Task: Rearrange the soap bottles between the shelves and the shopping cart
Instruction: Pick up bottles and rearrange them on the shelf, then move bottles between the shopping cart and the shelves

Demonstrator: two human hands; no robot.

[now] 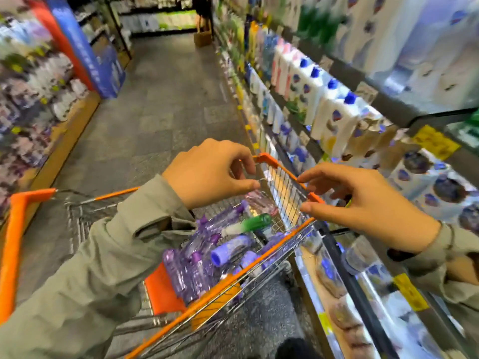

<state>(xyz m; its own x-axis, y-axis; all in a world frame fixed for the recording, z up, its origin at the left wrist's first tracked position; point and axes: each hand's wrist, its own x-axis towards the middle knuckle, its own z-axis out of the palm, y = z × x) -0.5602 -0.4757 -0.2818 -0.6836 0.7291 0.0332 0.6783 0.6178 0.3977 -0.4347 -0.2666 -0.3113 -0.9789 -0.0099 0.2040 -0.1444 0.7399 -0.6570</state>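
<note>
A wire shopping cart [282, 187] with orange trim stands in the aisle, holding several purple soap bottles [197, 257] and one green-and-white bottle [248, 225] lying on top. My left hand [210, 174] hovers over the cart's front end, fingers curled and apart, holding nothing. My right hand [363, 203] is at the cart's front right corner, fingertips at the orange rim, with nothing in it. White soap bottles with blue caps [334, 110] fill the shelf on the right.
Shelves [344, 71] of bottles line the right side close to the cart. Packaged goods [36, 94] fill the left shelves. The grey floor aisle [160, 99] runs ahead, with a cardboard box [202, 37] at its far end.
</note>
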